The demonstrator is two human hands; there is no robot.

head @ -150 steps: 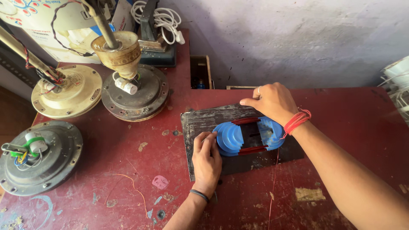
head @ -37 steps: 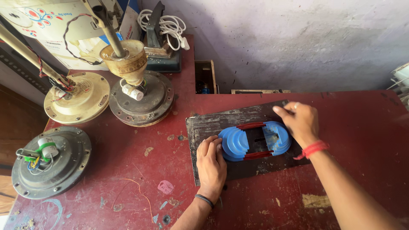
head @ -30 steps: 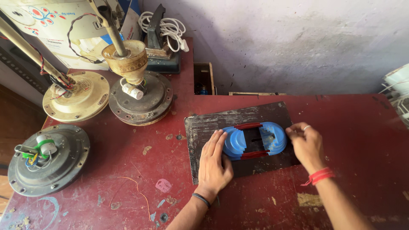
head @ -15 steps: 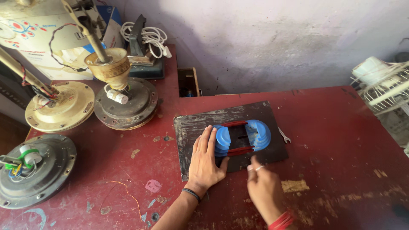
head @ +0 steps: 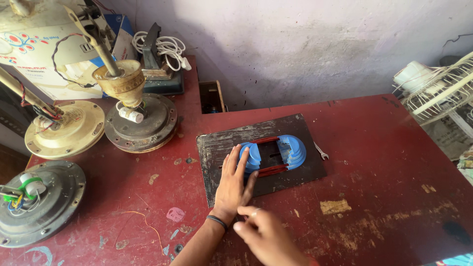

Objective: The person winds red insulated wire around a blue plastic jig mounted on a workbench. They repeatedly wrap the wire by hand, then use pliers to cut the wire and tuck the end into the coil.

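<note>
Pressing flat, your left hand (head: 234, 183) is lying with its fingers spread and straight on the dark rectangular metal plate (head: 261, 156) at the centre of the frame, gripping nothing. Its fingertips are touching the left half of the blue stepped plastic former (head: 272, 155), whose two rounded ends are joined by red winding strands running between them. That former is sitting on the middle of the plate, and the plate is lying on the worn red wooden table (head: 384, 162).

Your right hand (head: 268, 235) is hovering at the lower centre of the frame, just beside your left wrist and its dark band. Its fingers are loosely curled and are closing on nothing that shows; whether a fine wire is pinched there cannot be told.

A small silver spanner (head: 320, 150) is lying just off the plate's right edge. At the upper left, a brown ceiling-fan motor with a brass-coloured cup (head: 139, 118) and a cream ceiling-fan motor (head: 64, 129) are standing side by side. A grey fan motor with green and yellow wires (head: 37, 199) is lying at the lower left. A white wire fan guard (head: 438, 91) is showing at the right edge.
</note>
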